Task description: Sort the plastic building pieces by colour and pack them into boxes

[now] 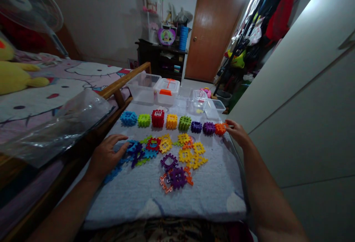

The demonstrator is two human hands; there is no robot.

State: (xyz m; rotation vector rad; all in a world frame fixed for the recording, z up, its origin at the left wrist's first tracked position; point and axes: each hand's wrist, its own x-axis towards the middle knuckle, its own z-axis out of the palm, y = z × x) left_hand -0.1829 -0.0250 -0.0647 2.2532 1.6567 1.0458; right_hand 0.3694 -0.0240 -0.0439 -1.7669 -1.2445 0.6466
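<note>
At the right end of a row of toy cubes, my right hand [237, 130] has its fingers closed on the right side of an orange cube [221, 128]. A purple cube [209, 128] stands against it on the left. My left hand [108, 155] is open beside a heap of blue interlocking plastic pieces [132, 147], thumb and fingers apart; whether the fingertips touch them I cannot tell. Further along the row are a dark blue cube [196, 126], a green cube [184, 123], a yellow cube [171, 121] and a red cube [158, 118].
Loose yellow pieces [185, 155] and purple pieces [178, 178] lie mid-table. Clear plastic boxes [168, 92] line the far edge of the cloth-covered table [205, 201]. A wooden bed rail [122, 83] runs along the left, a pale cabinet [299, 123] along the right.
</note>
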